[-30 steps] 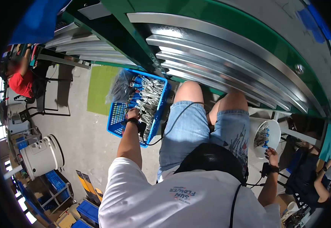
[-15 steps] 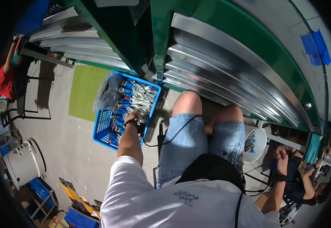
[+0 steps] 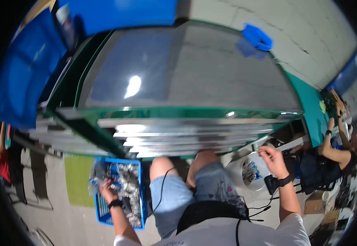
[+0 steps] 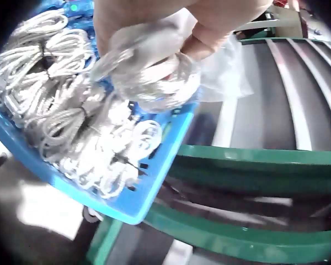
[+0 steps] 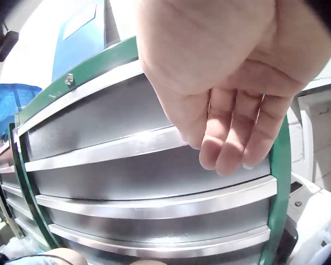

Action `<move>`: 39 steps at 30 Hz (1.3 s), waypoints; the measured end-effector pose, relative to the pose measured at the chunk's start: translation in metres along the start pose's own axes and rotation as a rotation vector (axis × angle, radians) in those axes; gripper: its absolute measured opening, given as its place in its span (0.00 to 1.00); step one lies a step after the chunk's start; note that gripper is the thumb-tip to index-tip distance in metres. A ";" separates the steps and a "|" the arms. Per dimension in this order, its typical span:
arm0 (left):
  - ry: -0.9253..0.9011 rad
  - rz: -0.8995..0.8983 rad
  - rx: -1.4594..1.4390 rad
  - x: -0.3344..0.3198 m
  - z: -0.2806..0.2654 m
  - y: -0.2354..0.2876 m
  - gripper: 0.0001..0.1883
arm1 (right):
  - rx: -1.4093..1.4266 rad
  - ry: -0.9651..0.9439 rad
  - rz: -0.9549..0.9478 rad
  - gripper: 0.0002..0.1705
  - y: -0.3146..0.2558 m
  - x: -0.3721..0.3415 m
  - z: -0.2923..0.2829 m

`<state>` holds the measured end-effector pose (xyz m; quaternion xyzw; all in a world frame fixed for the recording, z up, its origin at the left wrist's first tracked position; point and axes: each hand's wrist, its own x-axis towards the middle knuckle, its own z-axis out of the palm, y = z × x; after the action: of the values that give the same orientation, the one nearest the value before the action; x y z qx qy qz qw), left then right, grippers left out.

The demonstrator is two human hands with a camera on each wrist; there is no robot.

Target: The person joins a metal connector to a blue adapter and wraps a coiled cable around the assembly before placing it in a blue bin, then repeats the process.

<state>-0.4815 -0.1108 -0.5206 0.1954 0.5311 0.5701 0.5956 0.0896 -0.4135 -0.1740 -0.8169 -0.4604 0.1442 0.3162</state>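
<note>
My left hand [image 3: 108,191] is over the blue plastic basket [image 3: 143,205]. In the left wrist view, its fingers and thumb grip a coiled pale cable [image 4: 154,80], blurred by motion. Below it, the basket holds rows of tied cable coils [image 4: 60,124] with blue connectors. Clear plastic bagging lies at the basket's far left corner. My right hand [image 3: 274,160] is raised beside the white bucket [image 3: 236,171]. Its fingers are loosely bent with nothing between them, as the right wrist view shows. Inside the bucket lie more cable coils with blue ends [image 3: 250,174].
A green-framed cabinet with metal drawers [image 5: 154,207] stands before my knees, its grey worktop [image 3: 227,78] above. A blue bin [image 3: 257,37] sits at the worktop's far edge. Another person [image 3: 336,158] works at the right. A green mat [image 3: 78,180] lies left of the basket.
The head view has tilted up, bringing the worktop into sight. My left hand has come up from among the coils with a cable. My right hand has moved forward from near my side.
</note>
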 end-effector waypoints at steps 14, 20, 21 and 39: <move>-1.050 0.617 0.043 -0.322 0.394 0.265 0.32 | 0.129 0.012 -0.778 0.21 -0.134 0.051 -0.085; -1.441 0.760 0.360 -0.354 0.542 0.253 0.22 | 0.659 -0.110 -0.791 0.35 -0.195 0.125 -0.097; -1.515 0.789 0.359 -0.349 0.560 0.246 0.20 | 0.683 -0.068 -0.747 0.30 -0.200 0.143 -0.098; -1.203 0.037 0.357 -0.210 0.642 0.235 0.13 | -0.002 -0.044 -0.699 0.23 -0.160 0.309 -0.078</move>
<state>0.0021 0.0070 -0.0069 0.5876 0.1865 0.2734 0.7383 0.1909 -0.1228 0.0062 -0.6070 -0.7190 0.0443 0.3356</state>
